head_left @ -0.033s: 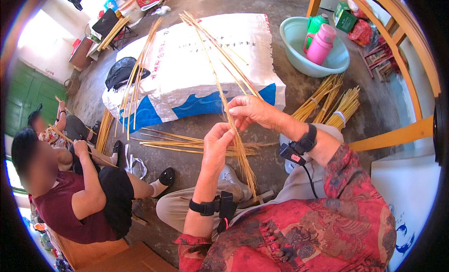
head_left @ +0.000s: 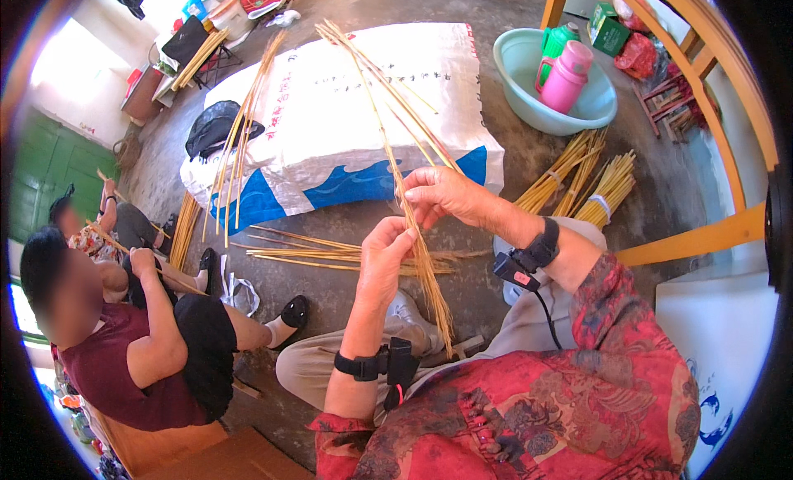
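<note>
In front of me hangs a long dried straw stalk [head_left: 429, 278], slanting from the white sack down toward my lap, its lower end spreading into a feathery tuft. My left hand [head_left: 385, 253] pinches it just above the tuft. A little higher, my right hand [head_left: 450, 197] has thumb and fingertips closed on the same stalk. Beyond my hands, a white-and-blue woven sack [head_left: 330, 125] bears several loose stalks [head_left: 413, 125] and, at its left, a fanned bunch [head_left: 248, 116]. More stalks [head_left: 306, 257] lie on the floor to the left of my left hand.
A black cap-like item [head_left: 216, 129] sits on the sack. Rightward stand a pale green basin [head_left: 512, 92] holding a pink flask [head_left: 567, 77] and a green one, tied straw bundles [head_left: 607, 191], and a wooden frame [head_left: 702, 236]. Two people sit at left; the nearer person [head_left: 132, 339] holds a stalk.
</note>
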A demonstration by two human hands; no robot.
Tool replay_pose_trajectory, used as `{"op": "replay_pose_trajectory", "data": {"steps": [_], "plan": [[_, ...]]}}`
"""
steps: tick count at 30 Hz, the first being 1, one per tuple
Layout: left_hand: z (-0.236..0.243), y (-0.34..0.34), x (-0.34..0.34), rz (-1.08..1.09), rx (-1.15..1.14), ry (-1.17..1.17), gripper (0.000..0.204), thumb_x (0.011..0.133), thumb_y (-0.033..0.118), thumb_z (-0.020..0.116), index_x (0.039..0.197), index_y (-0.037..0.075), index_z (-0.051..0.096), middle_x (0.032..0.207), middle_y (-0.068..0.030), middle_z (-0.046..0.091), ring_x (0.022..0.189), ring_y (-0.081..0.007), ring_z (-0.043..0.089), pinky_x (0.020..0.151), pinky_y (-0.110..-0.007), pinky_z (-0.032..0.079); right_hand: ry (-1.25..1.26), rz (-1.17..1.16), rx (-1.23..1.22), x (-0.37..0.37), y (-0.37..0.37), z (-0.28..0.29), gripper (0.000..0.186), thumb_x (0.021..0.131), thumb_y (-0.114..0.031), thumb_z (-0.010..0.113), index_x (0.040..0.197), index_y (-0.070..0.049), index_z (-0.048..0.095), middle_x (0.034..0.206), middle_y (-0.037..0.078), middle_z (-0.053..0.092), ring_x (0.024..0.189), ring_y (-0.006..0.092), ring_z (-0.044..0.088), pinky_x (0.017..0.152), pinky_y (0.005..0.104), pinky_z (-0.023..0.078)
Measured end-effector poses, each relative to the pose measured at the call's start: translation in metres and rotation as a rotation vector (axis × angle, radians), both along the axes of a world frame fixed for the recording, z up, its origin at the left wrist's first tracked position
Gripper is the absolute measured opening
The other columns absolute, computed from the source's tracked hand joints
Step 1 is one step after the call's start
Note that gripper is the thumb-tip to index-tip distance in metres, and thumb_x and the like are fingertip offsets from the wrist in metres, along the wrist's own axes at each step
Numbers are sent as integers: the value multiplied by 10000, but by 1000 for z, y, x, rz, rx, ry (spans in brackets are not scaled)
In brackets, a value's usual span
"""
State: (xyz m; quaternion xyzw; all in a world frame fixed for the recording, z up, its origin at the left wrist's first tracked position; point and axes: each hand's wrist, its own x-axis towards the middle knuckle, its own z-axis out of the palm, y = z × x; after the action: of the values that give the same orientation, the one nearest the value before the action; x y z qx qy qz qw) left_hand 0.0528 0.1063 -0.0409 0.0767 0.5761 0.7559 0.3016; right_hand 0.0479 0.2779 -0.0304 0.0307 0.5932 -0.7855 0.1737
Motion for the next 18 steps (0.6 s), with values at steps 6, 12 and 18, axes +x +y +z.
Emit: {"op": "replay_pose_trajectory", "data": {"steps": [6, 12, 18], "plan": [[-1, -2, 3, -45, 2, -19, 71, 811, 88, 523, 864, 46, 544, 749, 26, 530, 648, -42, 474, 595, -189, 382, -8, 25, -31, 0, 2, 1, 210, 803, -188, 536, 933, -24, 545, 749, 27, 567, 596, 100, 549, 529, 225, 484], [-7, -5, 6, -114, 57, -72, 114, 824, 121, 523, 904, 42, 542, 794, 15, 541, 692, -64, 505, 642, -212, 418, -12, 12, -50, 0, 3, 2, 201, 810, -169, 525, 933, -11, 549, 750, 33, 570, 577, 95, 552, 516, 221, 491], [-1, -2, 1, 73, 4, 56, 161, 847, 122, 500, 967, 17, 520, 841, -46, 577, 726, -121, 558, 658, -255, 464, 33, 68, 44, 4, 1, 3, 204, 815, -156, 526, 942, 2, 543, 755, 38, 572, 587, 88, 560, 529, 220, 498]]}}
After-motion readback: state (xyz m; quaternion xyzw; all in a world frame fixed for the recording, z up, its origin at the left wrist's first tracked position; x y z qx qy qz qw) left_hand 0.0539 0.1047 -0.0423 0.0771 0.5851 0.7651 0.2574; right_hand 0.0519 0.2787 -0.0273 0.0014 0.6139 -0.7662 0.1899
